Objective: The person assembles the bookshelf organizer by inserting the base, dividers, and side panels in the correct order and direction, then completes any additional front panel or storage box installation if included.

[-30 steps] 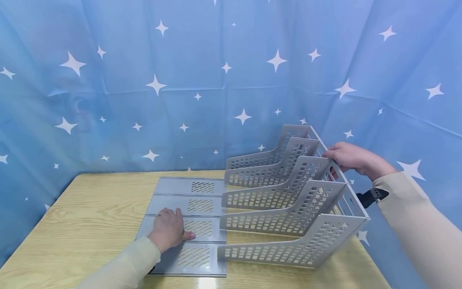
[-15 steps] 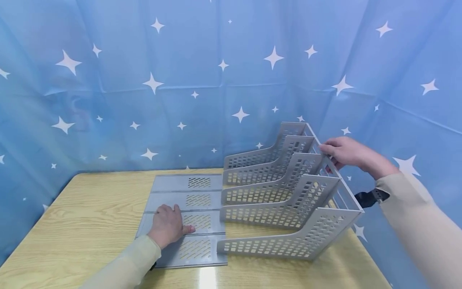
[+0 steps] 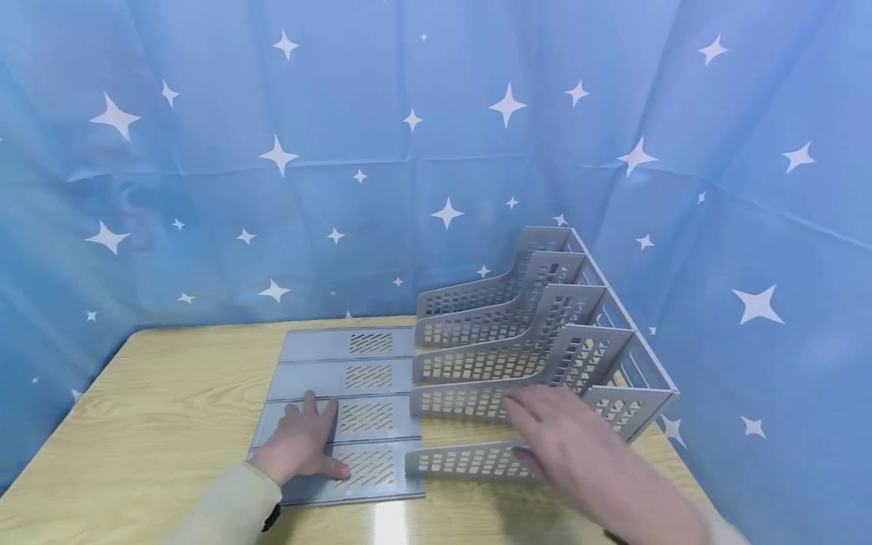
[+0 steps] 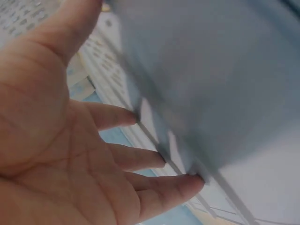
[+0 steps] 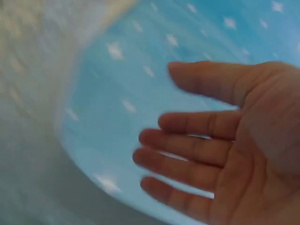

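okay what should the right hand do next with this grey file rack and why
Probably close on the nearest divider. The right hand is open just above it, holding nothing, while the left hand lies flat on the base panel, steadying it.

Blue star-printed curtain (image 3: 381, 106) behind wooden table (image 3: 157, 424)

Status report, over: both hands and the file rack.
Left hand flat, pressing the grey base panel. Right hand open, in front of the rack's nearest divider, holding nothing. Grey file rack upright on the wooden table. Nothing blocking.
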### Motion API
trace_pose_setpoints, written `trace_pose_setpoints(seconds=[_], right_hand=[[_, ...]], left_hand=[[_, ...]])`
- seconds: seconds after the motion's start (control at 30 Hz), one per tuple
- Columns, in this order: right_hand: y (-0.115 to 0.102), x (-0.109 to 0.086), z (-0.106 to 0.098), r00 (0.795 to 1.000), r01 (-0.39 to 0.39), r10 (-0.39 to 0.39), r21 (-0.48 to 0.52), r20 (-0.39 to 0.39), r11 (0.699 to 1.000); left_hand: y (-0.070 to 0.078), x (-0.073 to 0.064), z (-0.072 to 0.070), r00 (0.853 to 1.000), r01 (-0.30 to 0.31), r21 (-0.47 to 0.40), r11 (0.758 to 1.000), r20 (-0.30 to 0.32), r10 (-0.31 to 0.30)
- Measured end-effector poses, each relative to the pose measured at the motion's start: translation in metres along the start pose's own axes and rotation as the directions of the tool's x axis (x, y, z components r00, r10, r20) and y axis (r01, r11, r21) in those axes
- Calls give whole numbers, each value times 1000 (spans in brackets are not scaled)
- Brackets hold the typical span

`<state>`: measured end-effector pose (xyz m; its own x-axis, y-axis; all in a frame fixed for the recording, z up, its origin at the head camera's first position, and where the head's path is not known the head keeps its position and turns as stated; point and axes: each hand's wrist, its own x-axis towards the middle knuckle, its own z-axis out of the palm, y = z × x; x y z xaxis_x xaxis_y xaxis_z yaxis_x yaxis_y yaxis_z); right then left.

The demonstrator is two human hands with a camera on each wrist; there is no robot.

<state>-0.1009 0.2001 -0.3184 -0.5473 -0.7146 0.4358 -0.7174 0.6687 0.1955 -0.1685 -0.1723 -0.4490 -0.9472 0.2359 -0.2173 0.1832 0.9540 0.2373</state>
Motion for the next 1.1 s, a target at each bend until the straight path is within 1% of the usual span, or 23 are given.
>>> trace_pose_setpoints(seconds=[0.07,0.13,0.17,0.23,0.27,0.47,0.67,0.77,0.97,1.1], right_hand=[[-8,-1,27,998,-3,5,-24,66,1000],[-9,-3,48,992,-16,18,-22,129,1000],[-7,-4,56,988,-26,29,-17,151,1000],[-5,-6,64,979,-50,44,26,199,998],[-5,-7,66,978,-48,40,38,203,998],[-3,-10,66,982,-9,-8,88,188,996],[-2,-11,65,986,15,-34,119,165,993],[-1,-11,65,986,19,-38,120,160,993],[-2,-10,63,980,13,-40,139,193,990],[-1,-10,62,982,15,-40,134,183,991]], left_hand=[[-1,-1,2,1000,-4,16,1000,-15,4],[-3,-2,3,1000,-4,21,1000,-27,4],[-3,-2,2,1000,-5,24,1000,-31,6],[-2,-1,0,999,-4,32,999,-35,5],[-2,-1,0,999,-3,35,999,-37,4],[-2,0,-1,999,2,49,999,-43,0],[-2,-2,-1,1000,11,46,999,-27,-10],[-1,-2,-1,1000,12,54,998,-26,-11],[-1,-1,0,1000,11,69,998,-26,-9],[-1,-2,-1,1000,7,73,997,-26,-5]])
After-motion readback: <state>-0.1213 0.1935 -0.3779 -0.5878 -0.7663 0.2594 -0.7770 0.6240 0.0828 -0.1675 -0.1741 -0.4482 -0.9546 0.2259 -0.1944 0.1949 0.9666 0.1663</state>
